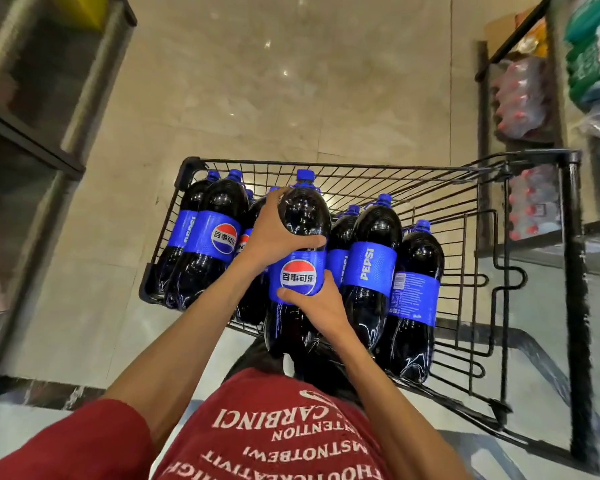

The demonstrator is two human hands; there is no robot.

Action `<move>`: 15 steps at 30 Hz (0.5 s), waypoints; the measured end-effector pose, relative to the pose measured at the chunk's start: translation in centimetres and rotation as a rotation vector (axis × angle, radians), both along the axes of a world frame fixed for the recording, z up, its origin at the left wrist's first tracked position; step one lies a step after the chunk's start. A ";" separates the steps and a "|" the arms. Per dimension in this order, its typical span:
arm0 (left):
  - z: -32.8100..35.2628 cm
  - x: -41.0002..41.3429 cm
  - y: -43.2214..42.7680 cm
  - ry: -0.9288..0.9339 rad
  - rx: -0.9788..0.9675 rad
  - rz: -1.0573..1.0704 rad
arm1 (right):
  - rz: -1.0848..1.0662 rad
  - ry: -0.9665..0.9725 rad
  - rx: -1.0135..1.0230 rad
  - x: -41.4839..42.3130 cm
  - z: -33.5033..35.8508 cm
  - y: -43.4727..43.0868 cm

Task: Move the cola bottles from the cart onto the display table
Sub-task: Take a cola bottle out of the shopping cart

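Looking down on a pale tiled floor (291, 81), with a dark cabinet (32, 105) rising at the left and a shelf (527, 98) of wrapped drink packs at the right. Standing close behind a black wire cart (326, 167), wearing a red shirt (274, 441) with white letters. Seeing many cola bottles (219, 220) standing upright inside the cart, dark with blue labels, two at the left wall, others crowding the middle and right, touching each other. Holding one of them, the held bottle (303, 216), in the middle, sitting higher than its neighbours, its base overlapping the near rim of the cart. Gripping its dark shoulder with the left hand (272, 233), fingers curling around the far side, thumb lying across the front. Clamping its lower part with the right hand (321, 308), thumb pressing on the bottom edge of the blue label (298, 275). Pointing its blue cap (305, 175) away from the body.
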State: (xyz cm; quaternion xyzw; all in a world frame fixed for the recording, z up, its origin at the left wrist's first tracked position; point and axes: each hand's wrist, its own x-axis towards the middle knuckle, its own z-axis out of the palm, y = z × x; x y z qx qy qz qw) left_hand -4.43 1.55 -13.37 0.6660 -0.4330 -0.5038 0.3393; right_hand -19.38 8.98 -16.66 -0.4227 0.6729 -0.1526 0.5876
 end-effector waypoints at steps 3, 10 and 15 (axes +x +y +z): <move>1.1 0.4 1.0 0.002 -0.039 0.076 | 0.044 -0.038 -0.033 0.3 0.7 0.2; 4.2 1.5 5.1 0.006 -0.105 0.273 | 0.276 -0.099 -0.121 0.0 2.4 0.2; 6.0 1.4 9.4 0.064 -0.171 0.475 | 0.479 -0.125 -0.155 0.0 3.3 0.7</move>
